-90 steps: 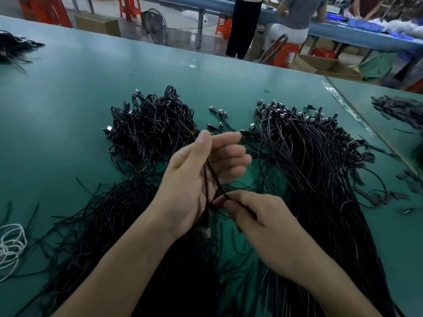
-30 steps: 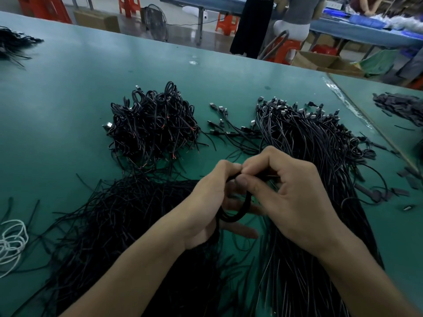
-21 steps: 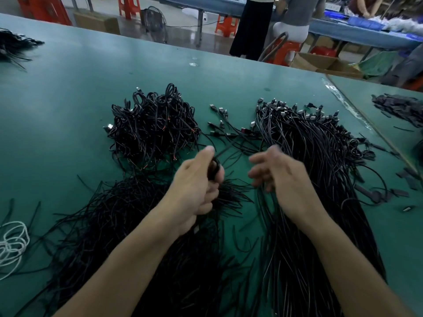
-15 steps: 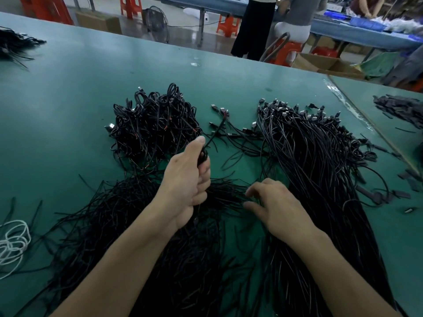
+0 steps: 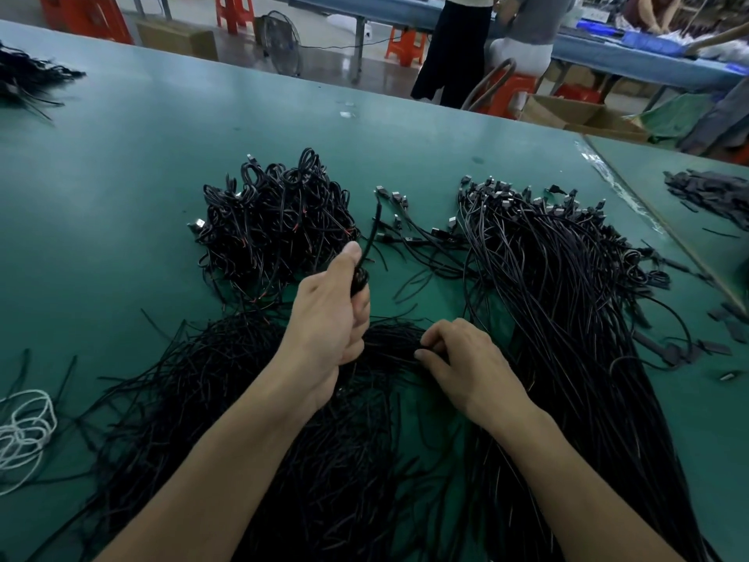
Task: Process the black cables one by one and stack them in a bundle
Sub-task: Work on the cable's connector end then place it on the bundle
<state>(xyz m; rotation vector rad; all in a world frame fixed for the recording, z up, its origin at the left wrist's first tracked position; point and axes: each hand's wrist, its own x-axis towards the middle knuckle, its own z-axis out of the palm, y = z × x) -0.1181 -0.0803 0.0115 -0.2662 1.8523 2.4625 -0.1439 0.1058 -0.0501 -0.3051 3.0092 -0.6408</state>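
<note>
At 9 o'clock a coil of white cord (image 5: 24, 436) lies at the edge of the green worktop (image 5: 121, 196). A heap of coiled black cables (image 5: 275, 221) sits at 11 o'clock. The left hand (image 5: 328, 318) has its fingers closed round one coiled black cable (image 5: 360, 277), thumb on top, the cable's tail poking out toward 12 o'clock. Under both forearms spreads a mat of thin black strands (image 5: 202, 399). The right hand (image 5: 466, 358), at 3 o'clock from the left one, pinches at these strands with curled fingers. Long straight cables (image 5: 567, 298) fill 2 to 5 o'clock. Two hands, one held cable, three heaps.
</note>
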